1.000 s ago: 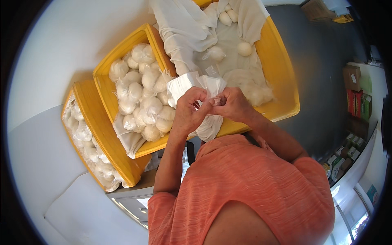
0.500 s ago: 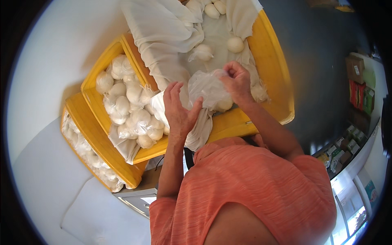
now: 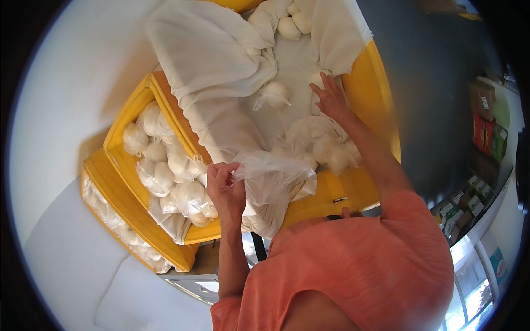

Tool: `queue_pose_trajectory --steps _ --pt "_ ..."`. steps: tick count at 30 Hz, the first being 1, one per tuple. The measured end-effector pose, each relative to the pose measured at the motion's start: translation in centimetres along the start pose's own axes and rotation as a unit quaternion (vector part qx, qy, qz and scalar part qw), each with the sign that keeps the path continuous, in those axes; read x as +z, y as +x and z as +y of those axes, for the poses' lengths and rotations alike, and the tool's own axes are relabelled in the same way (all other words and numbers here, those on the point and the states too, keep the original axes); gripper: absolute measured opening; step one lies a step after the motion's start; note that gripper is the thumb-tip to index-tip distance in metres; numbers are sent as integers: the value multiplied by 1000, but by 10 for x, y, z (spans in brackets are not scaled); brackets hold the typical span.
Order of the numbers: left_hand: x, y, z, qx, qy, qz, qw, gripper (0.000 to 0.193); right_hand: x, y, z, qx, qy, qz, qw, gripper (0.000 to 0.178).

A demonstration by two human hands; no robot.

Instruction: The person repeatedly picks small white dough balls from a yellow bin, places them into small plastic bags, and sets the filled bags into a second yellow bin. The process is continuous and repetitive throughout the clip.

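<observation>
My left hand [image 3: 225, 185] pinches the edge of a thin clear plastic bag [image 3: 273, 172] held over the near rim of a big yellow crate [image 3: 369, 83]. My right hand [image 3: 330, 95] is stretched out flat into that crate, its fingers touching a white dough ball [image 3: 320, 77] lying on the white cloth [image 3: 215, 66] that lines it. More dough balls [image 3: 326, 148] sit near my right forearm, and one loose ball [image 3: 276, 94] lies mid-crate.
A second yellow crate [image 3: 124, 124] to the left holds several bagged dough balls [image 3: 165, 171]. A third crate [image 3: 118, 215] sits beneath it. Shelves with boxes [image 3: 488, 129] stand at the right. A pale floor [image 3: 61, 259] lies at the lower left.
My right hand let go of the bag and reached forward into the big crate to a dough ball. My left hand keeps the bag, which now hangs open.
</observation>
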State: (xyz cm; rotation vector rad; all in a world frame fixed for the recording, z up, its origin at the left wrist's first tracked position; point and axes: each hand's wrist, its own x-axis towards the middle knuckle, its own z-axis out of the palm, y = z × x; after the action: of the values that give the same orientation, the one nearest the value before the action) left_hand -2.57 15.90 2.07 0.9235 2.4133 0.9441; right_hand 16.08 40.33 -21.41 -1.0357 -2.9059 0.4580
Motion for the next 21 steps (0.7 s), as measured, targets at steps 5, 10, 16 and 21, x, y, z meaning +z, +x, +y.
queue_pose_trajectory --steps 5,10,16,21 --pt "2 3 -29 -103 -82 33 991 13 39 43 22 31 -100 -92 990 60" --pt "3 17 -24 -218 -168 47 960 12 -6 46 12 227 483 -93 840 66" --pt "10 12 -34 -131 -109 77 982 14 -159 -26 -97 -40 884 -146 443 74" --pt "4 -7 -17 -113 -142 -5 983 11 -155 -52 -161 -21 675 -263 689 61"
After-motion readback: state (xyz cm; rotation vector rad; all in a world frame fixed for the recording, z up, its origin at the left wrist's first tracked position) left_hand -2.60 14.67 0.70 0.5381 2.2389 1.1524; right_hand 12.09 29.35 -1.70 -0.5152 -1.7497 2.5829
